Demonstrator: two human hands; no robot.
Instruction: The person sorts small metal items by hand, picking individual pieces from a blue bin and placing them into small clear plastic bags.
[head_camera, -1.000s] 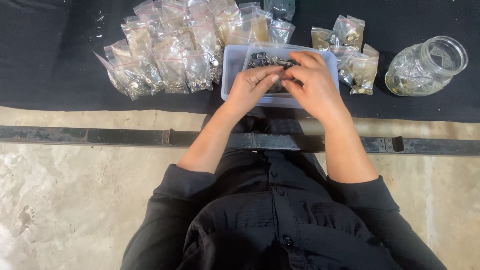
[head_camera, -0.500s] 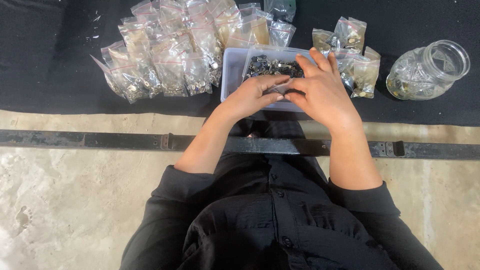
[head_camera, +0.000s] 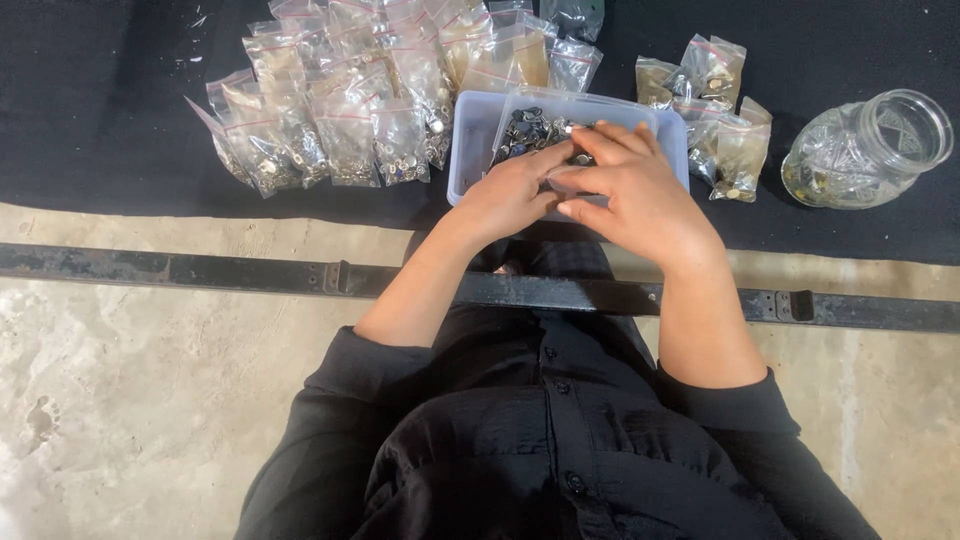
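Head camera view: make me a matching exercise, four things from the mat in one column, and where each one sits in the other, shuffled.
1. big pile of small bags
2. glass jar
3. plastic tub
4. metal bar

A. lying on its side, far right of the mat
B. under both hands, mid mat
C. on the concrete floor, below the mat
D. left of the tub

Pairs: 1-D, 2-A, 3-B, 4-C
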